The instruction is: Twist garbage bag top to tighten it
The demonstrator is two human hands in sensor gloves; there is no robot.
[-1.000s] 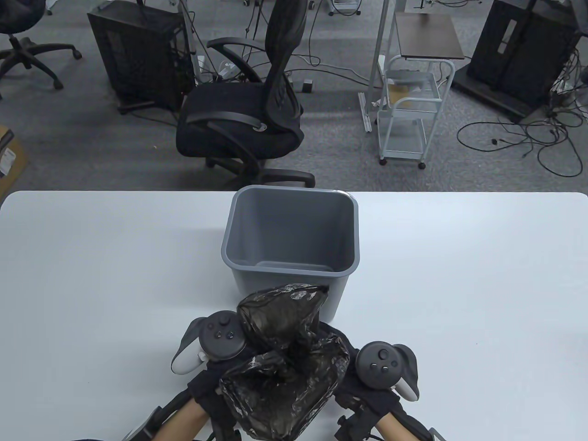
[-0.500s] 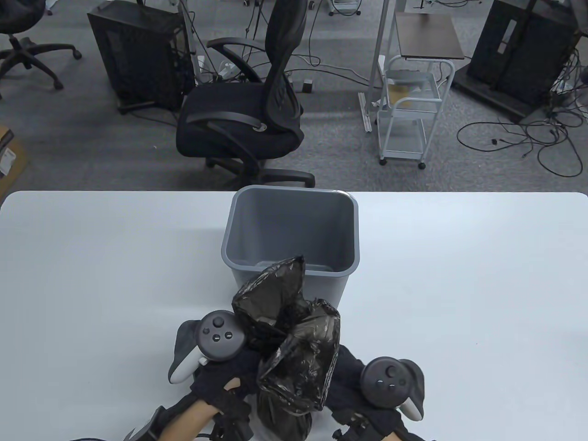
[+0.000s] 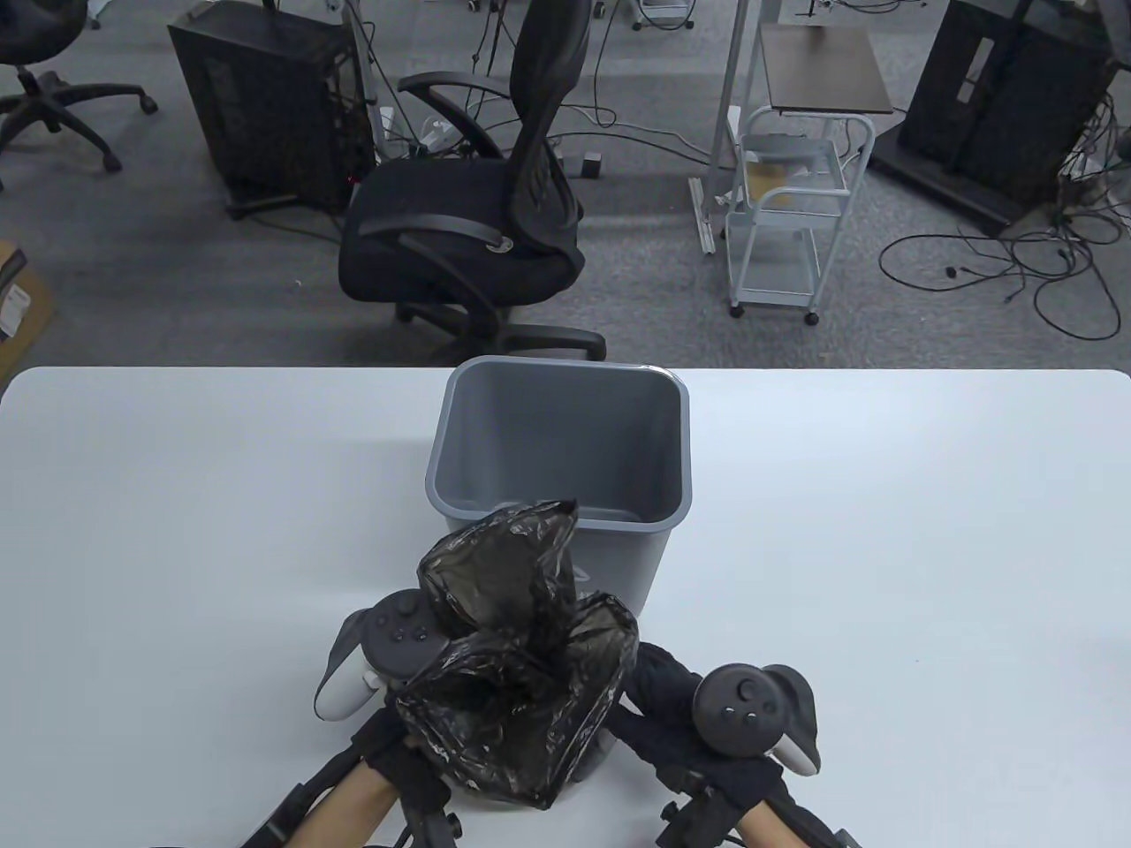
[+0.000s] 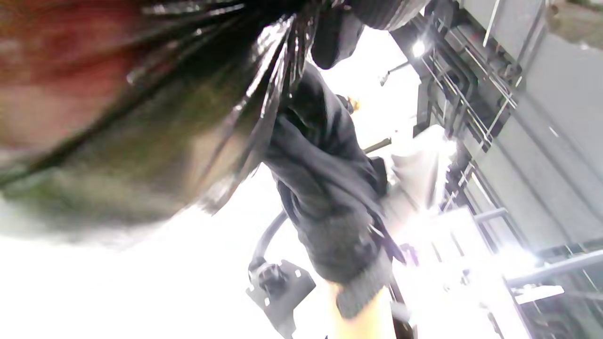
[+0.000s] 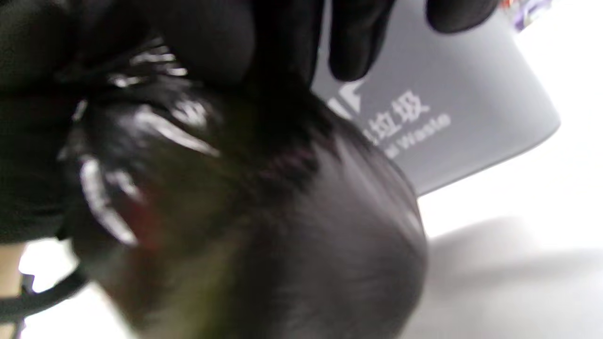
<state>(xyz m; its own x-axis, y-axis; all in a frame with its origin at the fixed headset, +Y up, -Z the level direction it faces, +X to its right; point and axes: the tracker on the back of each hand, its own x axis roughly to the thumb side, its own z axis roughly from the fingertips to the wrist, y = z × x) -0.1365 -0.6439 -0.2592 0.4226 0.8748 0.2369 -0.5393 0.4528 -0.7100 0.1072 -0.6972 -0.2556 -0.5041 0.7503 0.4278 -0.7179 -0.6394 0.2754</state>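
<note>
We find the black garbage bag (image 3: 521, 654) at the near edge of the white bench (image 3: 884, 548), just in front of the grey waste bin (image 3: 557, 459), with its loose top flaring up and outward above both hands. The left hand (image 3: 402, 698) sits at the bag's left side and the right hand (image 3: 698, 707) at its right; both reach in under the flared plastic towards the neck. In the right wrist view the gloved fingers (image 5: 212, 42) press on gathered, pleated film directly above the rounded body of the bag, so we judge this grip closed on the neck. In the left wrist view the film fans out from a bunched point beside the opposite glove, but the left grip itself is hidden, and we cannot tell how tightly it holds. In our judgement the twist is under way but not yet tight, since much of the top is still spread open. To do the step well, we advise one hand pinning the neck low, close to the contents, while the other gathers the flared film into one rope and turns it in a single direction. Re-gripping should not release the turns. The thin film may tear if pulled hard.
</note>
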